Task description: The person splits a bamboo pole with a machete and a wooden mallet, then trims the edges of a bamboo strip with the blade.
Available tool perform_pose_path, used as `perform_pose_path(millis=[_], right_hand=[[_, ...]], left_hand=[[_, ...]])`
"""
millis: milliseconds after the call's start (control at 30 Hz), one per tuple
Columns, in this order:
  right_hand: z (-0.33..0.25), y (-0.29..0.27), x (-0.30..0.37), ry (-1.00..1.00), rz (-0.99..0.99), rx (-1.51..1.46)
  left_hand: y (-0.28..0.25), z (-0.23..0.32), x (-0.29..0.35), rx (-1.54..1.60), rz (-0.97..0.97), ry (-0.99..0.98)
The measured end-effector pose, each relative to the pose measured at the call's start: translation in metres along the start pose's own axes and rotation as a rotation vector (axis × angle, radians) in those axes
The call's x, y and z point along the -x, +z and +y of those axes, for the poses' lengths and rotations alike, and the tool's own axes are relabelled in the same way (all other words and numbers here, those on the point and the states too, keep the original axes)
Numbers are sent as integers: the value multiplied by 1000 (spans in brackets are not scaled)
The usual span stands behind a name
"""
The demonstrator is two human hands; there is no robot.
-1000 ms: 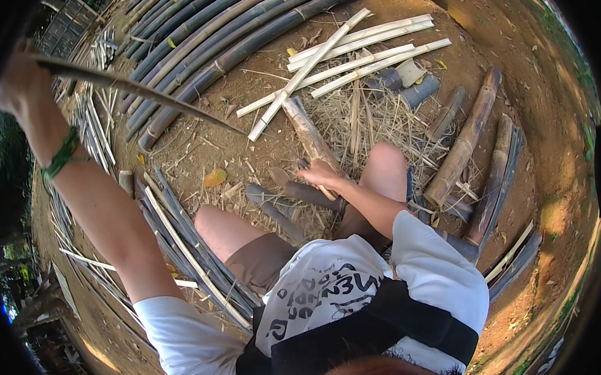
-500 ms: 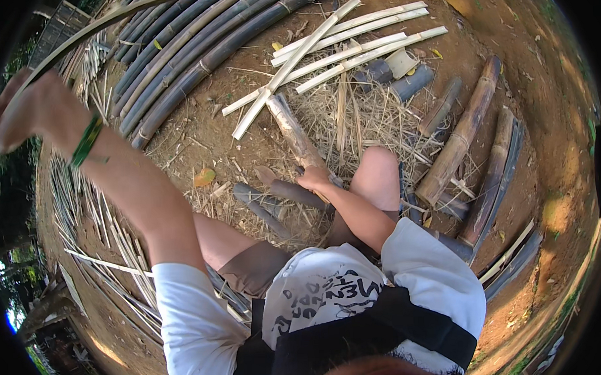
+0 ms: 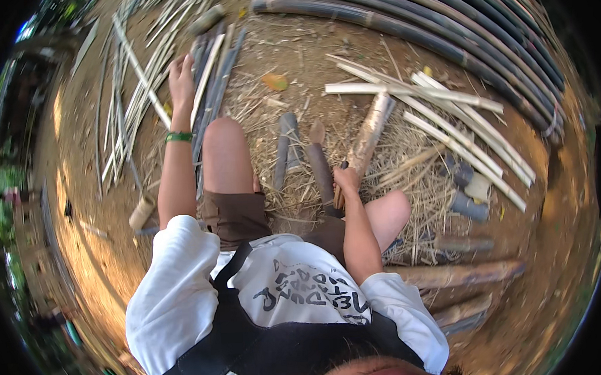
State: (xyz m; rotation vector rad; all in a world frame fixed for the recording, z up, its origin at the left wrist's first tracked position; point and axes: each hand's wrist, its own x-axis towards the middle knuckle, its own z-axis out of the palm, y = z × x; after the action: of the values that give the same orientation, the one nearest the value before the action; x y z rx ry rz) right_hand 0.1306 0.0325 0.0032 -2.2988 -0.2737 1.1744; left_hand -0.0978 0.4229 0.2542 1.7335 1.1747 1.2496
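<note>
My left hand (image 3: 181, 77) is stretched out at the far left, fingers extended and holding nothing. It is beside a bundle of dark and pale split bamboo strips (image 3: 207, 91); whether it touches them I cannot tell. My right hand (image 3: 346, 179) is closed round a dark-handled tool (image 3: 344, 165), most of which the fingers hide. That fist sits at the near end of a mottled tan bamboo pole (image 3: 370, 132), between my knees. Left of it on the ground lie a brown wooden piece (image 3: 320, 166) and a short grey bamboo length (image 3: 286, 148).
Dark bamboo poles (image 3: 387, 26) lie stacked at the far right. Pale split strips (image 3: 454, 97) cross beyond the tan pole. Thin slats (image 3: 132, 94) spread over the ground at far left. Straw-like shavings (image 3: 406, 156) and cut bamboo pieces (image 3: 469, 205) lie at right.
The view has turned left. My left hand, earlier raised with a long bamboo strip, is now low beside the strip bundle without it. My right hand keeps its grip.
</note>
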Motion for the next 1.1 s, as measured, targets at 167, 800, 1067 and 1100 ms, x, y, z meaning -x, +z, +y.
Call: perform_pose_path(millis=[167,800,1067,1100], right_hand=[[13,17,-22,30,-24,-22],[-5,121,-46,122,158,169],[-6,123,-28,108,261,-94],[-9,124,-27,112,287,-87]], left_hand=[[-248,-105,217,-328,255,-467],[-286,-270,384,-838,-182,-865],[-332,-343,368,-1186,-275,-849],[-341,-354,374,-1183,-293,-767]])
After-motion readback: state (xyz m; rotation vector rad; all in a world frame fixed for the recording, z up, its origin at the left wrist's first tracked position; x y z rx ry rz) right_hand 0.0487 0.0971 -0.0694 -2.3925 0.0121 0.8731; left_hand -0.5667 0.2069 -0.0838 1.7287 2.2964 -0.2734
